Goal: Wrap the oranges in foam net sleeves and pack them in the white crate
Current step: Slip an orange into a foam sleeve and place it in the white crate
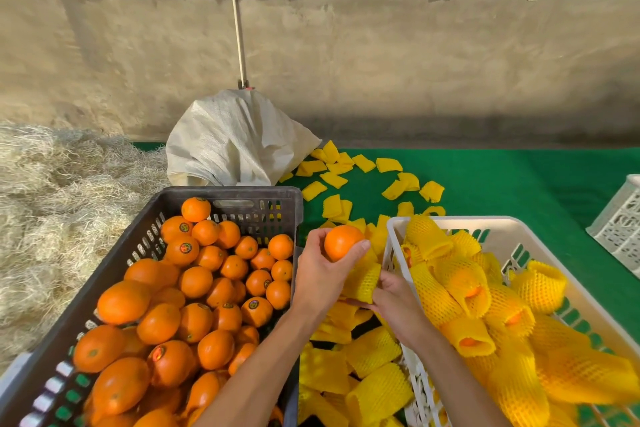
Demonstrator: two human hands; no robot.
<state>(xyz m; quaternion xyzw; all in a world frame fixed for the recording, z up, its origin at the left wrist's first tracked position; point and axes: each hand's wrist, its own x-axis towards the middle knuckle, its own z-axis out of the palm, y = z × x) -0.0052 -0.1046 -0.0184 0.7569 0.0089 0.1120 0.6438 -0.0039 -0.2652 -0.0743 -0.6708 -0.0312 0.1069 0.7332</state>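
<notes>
A dark crate (228,199) heaped with oranges sits left of the white crate (512,229) of sleeved fruit; loose yellow sleeves (377,354) lie between. The left hand (320,276) grips a bare orange (343,242) there; the right hand (394,302) pinches a foam net sleeve (363,282).

Glossy oranges (194,282), foam sleeves (362,282)

Dark crate (104,267) of oranges (194,288) left, white crate (512,229) right, loose sleeves (346,374) between; behind, seemingly a sack (235,142).
</notes>
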